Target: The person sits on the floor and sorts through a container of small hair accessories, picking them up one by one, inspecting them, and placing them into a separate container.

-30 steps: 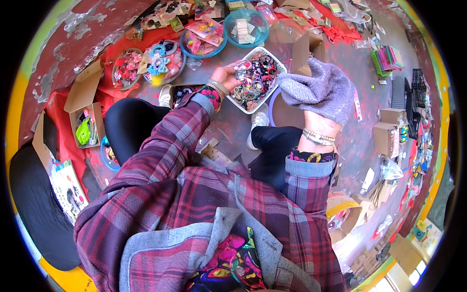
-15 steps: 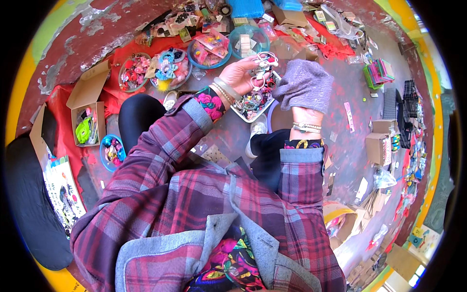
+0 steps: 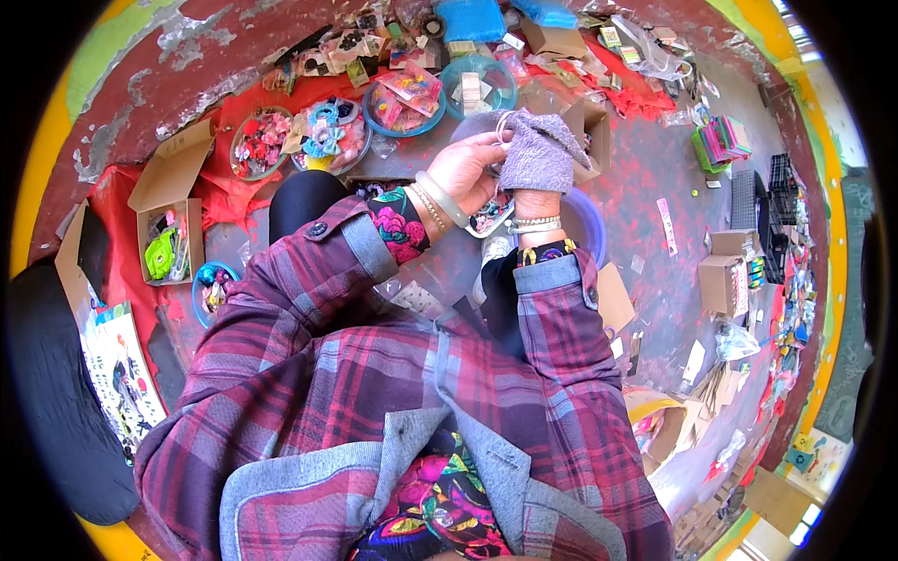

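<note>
Jacket (image 3: pixel 365 369), plaid, maroon, purple and grey, with plain grey lapels (image 3: pixel 412 428), grey cuffs (image 3: pixel 372 248) and dark sleeve buttons (image 3: pixel 318 228); blouse (image 3: pixel 435 514), black, bright floral print; left-wrist bangle (image 3: pixel 447 201), pale, beside beaded strands (image 3: pixel 429 208); right-wrist bracelets (image 3: pixel 537 225), beaded; trousers (image 3: pixel 304 198), black; shoe (image 3: pixel 494 250), whitish.

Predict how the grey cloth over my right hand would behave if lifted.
The grey cloth would probably flop and sag, as it bends into soft folds. Its fuzzy surface suggests little slipping. Showing no rigid shape, it seems unlikely to roll.

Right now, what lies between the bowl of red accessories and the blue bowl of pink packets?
In the head view, another bowl, with light-blue fabric pieces on top.
</note>
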